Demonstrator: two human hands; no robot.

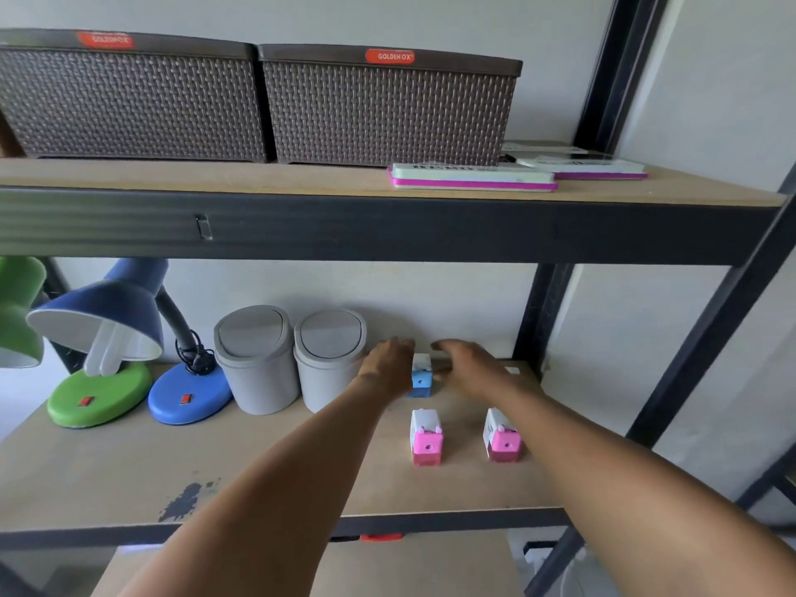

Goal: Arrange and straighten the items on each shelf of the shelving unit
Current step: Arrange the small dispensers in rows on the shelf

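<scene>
At frame centre, my left hand (390, 367) and right hand (471, 368) flank the blue sharpener (421, 378), fingers loose, gripping nothing. Two grey bins (293, 359) crowd its left side. Two pink sharpeners (426, 439) stand nearer me, upright, holes facing me like the blue one's.

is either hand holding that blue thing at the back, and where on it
It cannot be told. The left hand lies against the left side of the blue sharpener, and the right hand hovers at its right, but blur hides any closed grip.
</scene>
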